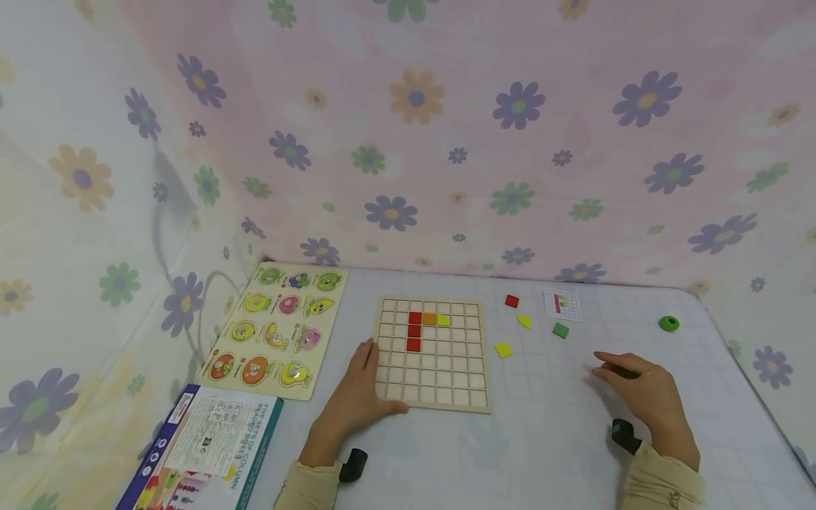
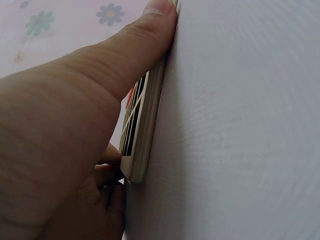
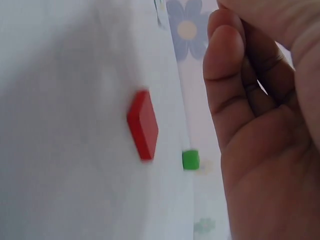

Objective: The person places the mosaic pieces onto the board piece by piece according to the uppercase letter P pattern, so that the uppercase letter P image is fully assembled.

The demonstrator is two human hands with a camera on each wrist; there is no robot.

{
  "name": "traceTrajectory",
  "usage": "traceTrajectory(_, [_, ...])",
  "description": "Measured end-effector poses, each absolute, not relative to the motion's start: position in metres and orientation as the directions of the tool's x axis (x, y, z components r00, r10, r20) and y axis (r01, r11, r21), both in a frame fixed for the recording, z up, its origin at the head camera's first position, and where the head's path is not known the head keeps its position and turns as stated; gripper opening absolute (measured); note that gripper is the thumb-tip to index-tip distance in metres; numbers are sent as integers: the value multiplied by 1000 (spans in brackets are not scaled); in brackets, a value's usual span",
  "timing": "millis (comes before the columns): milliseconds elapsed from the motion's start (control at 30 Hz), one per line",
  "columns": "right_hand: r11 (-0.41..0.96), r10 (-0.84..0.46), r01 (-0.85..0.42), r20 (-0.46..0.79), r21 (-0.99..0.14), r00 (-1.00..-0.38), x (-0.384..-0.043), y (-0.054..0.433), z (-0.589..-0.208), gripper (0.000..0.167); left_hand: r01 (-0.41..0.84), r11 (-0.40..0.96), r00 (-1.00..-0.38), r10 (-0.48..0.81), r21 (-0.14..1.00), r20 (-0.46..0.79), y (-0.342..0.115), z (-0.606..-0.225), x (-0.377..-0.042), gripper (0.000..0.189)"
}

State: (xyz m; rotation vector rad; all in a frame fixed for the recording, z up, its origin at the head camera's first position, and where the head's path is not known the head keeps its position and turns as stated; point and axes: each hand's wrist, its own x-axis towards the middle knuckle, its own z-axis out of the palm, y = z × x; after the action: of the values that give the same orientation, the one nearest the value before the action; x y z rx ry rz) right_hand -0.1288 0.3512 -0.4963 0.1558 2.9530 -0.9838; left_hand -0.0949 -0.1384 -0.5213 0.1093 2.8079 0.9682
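A wooden grid board [image 1: 449, 375] lies on the table, with red, orange and yellow tiles in some squares. My left hand [image 1: 357, 397] rests at its near left corner: the fingers touch the left side and the thumb [image 2: 135, 47] lies along the near edge. My right hand [image 1: 644, 400] hovers right of the board, fingers loosely bent, with nothing visible between them. Beside that hand, the right wrist view shows a red tile [image 3: 143, 126] on the table, apart from the fingers; the hand seems to hide it in the head view.
Between board and right hand lie another red tile [image 1: 512, 301], yellow pieces [image 1: 503, 350], a green tile [image 1: 560, 330] and a pattern card [image 1: 574, 306]. Far right is a green bead [image 1: 669, 324]. A fruit puzzle board [image 1: 290, 386] and a box [image 1: 258, 453] stand at left.
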Motion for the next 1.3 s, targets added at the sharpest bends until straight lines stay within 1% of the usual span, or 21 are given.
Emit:
traceTrajectory(167, [777, 166, 204, -119, -595, -979, -120, 370, -497, 60, 2, 784, -982, 118, 620, -147, -138, -521, -95, 132])
traceTrajectory(333, [777, 229, 285, -171, -561, -958, -117, 381, -501, 67, 3, 788, -984, 113, 616, -140, -140, -524, -96, 132])
traceTrajectory(500, [793, 238, 289, -164, -537, -957, -117, 388, -505, 71, 0, 778, -983, 115, 628, -143, -141, -523, -95, 131])
traceTrajectory(733, [791, 183, 242, -160, -562, -970, -116, 400, -507, 77, -2, 778, -983, 113, 628, -144, -140, -521, -93, 132])
traceTrajectory(933, [807, 157, 249, -211, -536, -965, -115, 406, -510, 82, 0, 783, -982, 118, 623, -147, -141, -519, -94, 132])
traceTrajectory(1133, [835, 136, 226, -209, -501, -968, -117, 404, -511, 80, 7, 780, -982, 124, 626, -143, -141, -520, -94, 131])
traceTrajectory(1300, [835, 145, 260, -263, -485, -954, -119, 402, -511, 81, 14, 777, -981, 131, 630, -141, -139, -520, -94, 132])
